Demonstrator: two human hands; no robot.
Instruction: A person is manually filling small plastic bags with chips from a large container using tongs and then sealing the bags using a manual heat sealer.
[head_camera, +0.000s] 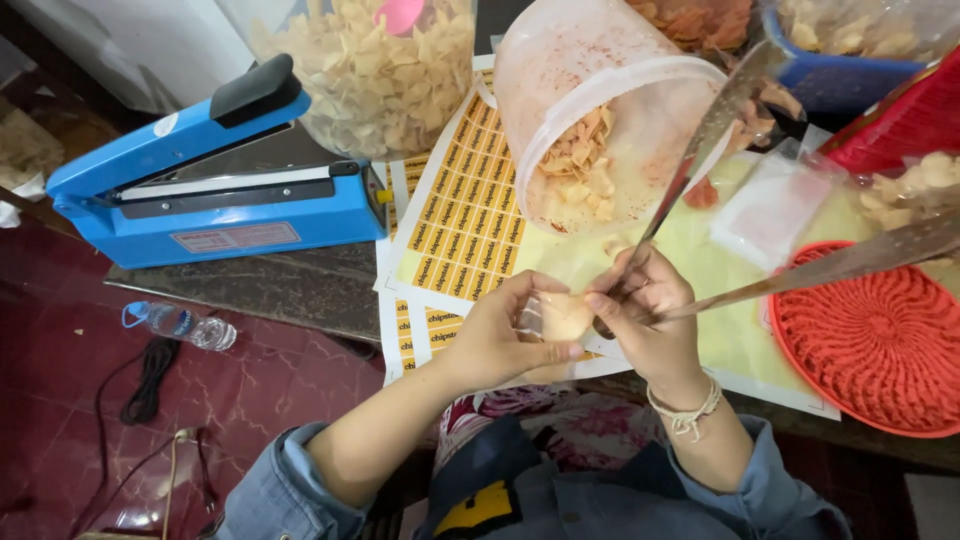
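My left hand (500, 335) holds a small clear bag (566, 316) with pale chips in it, just above the table's front edge. My right hand (648, 318) grips long metal tongs (700, 150), whose two arms splay up and to the right. The tong tips sit at the mouth of the small bag. Just behind my hands, a tipped translucent plastic tub (590, 110) holds several orange-dusted chips.
A blue heat sealer (215, 190) stands at the left of the table. Sheets of orange stickers (465, 215) lie by a large bag of pale chips (375, 70). A red woven tray (875, 345) sits at right. A water bottle (185, 325) and cables lie on the floor.
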